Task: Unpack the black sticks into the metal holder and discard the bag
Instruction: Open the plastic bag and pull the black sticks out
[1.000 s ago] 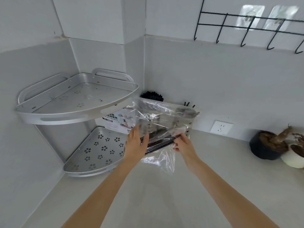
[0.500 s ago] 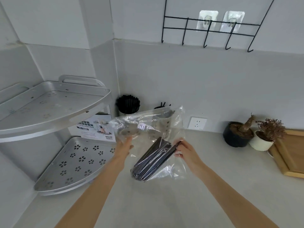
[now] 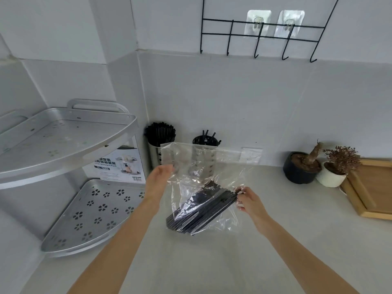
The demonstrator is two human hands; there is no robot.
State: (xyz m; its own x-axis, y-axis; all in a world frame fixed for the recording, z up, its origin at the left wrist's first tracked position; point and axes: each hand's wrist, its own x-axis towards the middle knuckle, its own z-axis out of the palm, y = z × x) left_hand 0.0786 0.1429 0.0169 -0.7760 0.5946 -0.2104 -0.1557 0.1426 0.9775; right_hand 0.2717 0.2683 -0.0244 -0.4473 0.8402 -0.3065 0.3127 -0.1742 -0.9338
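Note:
A clear plastic bag hangs above the counter with a bundle of black sticks lying slanted inside it. My left hand pinches the bag's upper left edge. My right hand grips the upper end of the sticks through the plastic at the bag's right side. Behind the bag stand two perforated metal holders: the left holder is packed with black sticks, and the right holder has a few sticks and shows partly through the bag.
A two-tier metal corner shelf fills the left, with a printed box behind it. Two potted plants and a wooden tray sit at the right. A black wire hook rack hangs on the wall. A wall socket is behind the bag.
The view has swung to the right and down. The bag has spread wider and hangs lower, with the sticks slid toward its bottom. Both hands keep their hold.

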